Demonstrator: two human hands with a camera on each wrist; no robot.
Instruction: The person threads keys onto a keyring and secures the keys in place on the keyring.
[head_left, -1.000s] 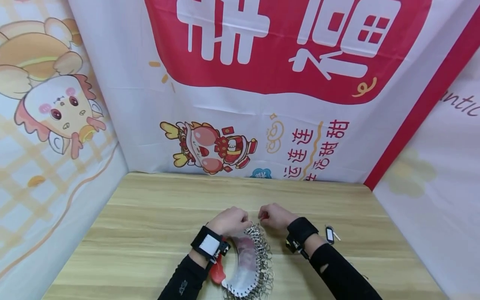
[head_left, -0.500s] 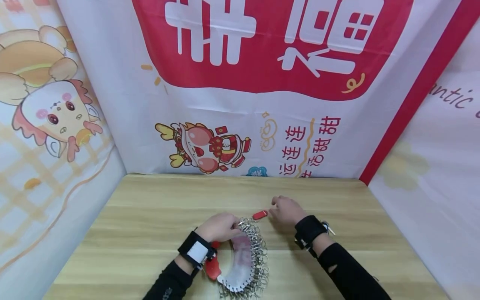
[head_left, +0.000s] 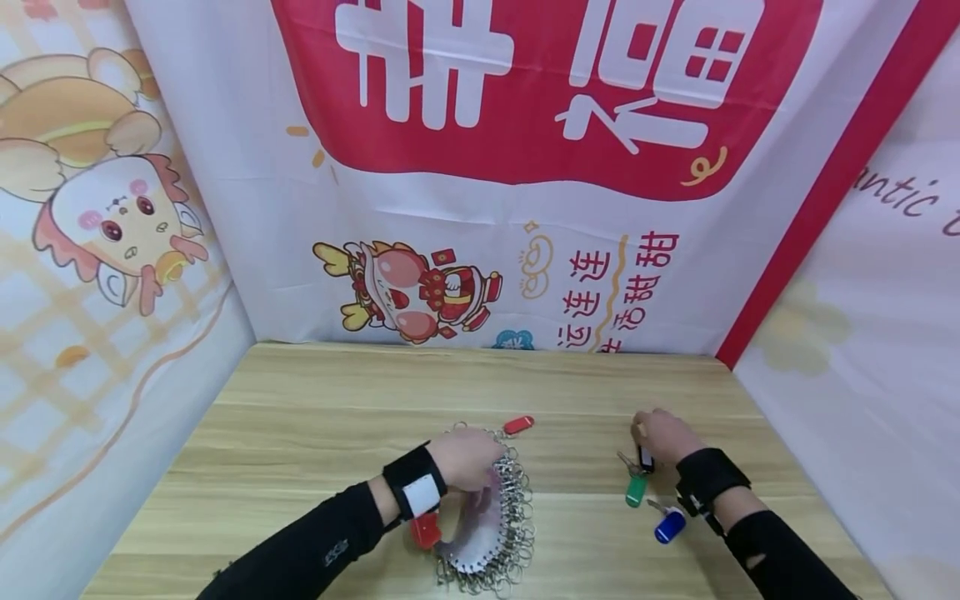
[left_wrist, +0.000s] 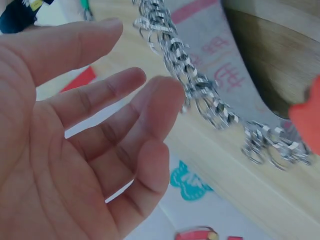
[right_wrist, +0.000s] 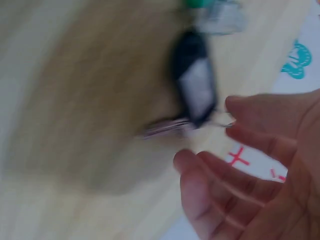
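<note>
My right hand (head_left: pixel 667 435) is at the right of the table, where its thumb and index finger pinch the ring of a black key tag (right_wrist: pixel 197 85) with a key (right_wrist: pixel 167 128) on it; motion blurs the tag. A green key tag (head_left: pixel 635 492) lies just below that hand. My left hand (left_wrist: pixel 90 130) hovers over a crescent-shaped plate (left_wrist: pixel 220 55), fingers loosely bent with nothing between them. Many metal rings (head_left: pixel 517 508) hang along the plate's outer edge, and a red handle (head_left: pixel 425 531) joins its inner side. Beyond the rings lies a red key tag (head_left: pixel 518 425).
A blue key tag (head_left: pixel 670 526) with a key lies below the green one. The wooden table (head_left: pixel 337 383) ends at a printed cloth backdrop (head_left: pixel 247 208), and cloth walls stand at the left and right.
The right hand let go of the red tag by the rings, then moved right to the black tag. The left hand left the ring edge and now hovers over the plate. The blue and green tags came into view.
</note>
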